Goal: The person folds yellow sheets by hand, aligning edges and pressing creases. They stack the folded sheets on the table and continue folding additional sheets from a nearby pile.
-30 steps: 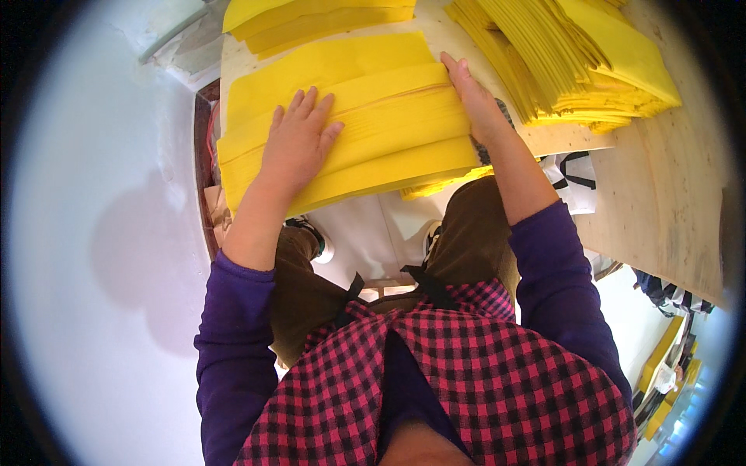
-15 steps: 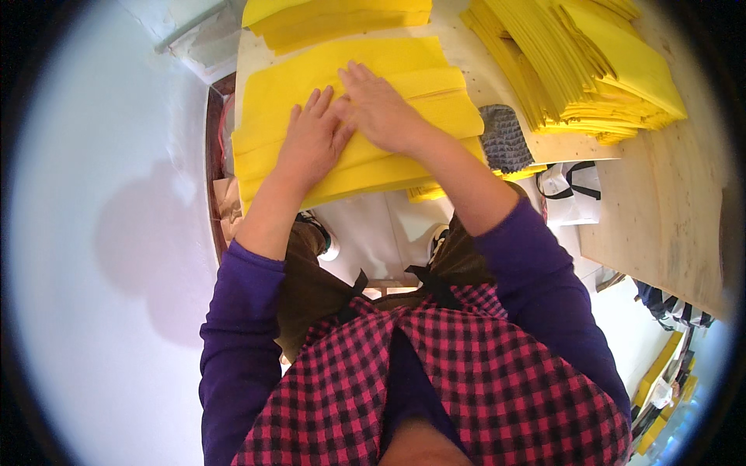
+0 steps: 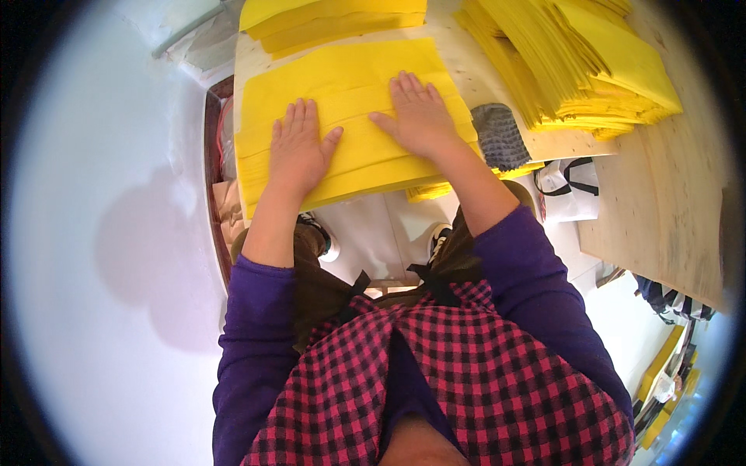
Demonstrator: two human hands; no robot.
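A yellow folded fabric sheet (image 3: 350, 93) lies on top of other yellow layers at the front of the wooden table, with crosswise creases. Flat on its left part rests my left hand (image 3: 301, 149), fingers stretched out and thumb apart. My right hand (image 3: 420, 116) presses flat on the right part, its fingers spread. Neither hand grips anything. Just right of the sheet is a dark grey textured cloth (image 3: 500, 137), close to my right forearm.
More yellow fabric (image 3: 334, 23) lies at the back of the table. A tall heap of folded yellow pieces (image 3: 575, 70) stands at the right on the wooden tabletop (image 3: 660, 186). Below hangs a white bag (image 3: 571, 190) with black straps. A pale wall (image 3: 116, 233) borders the left.
My hands were close together at the middle of the sheet. They have moved apart, the right one to the right, the left one slightly left and nearer me. The sheet's creases look flatter.
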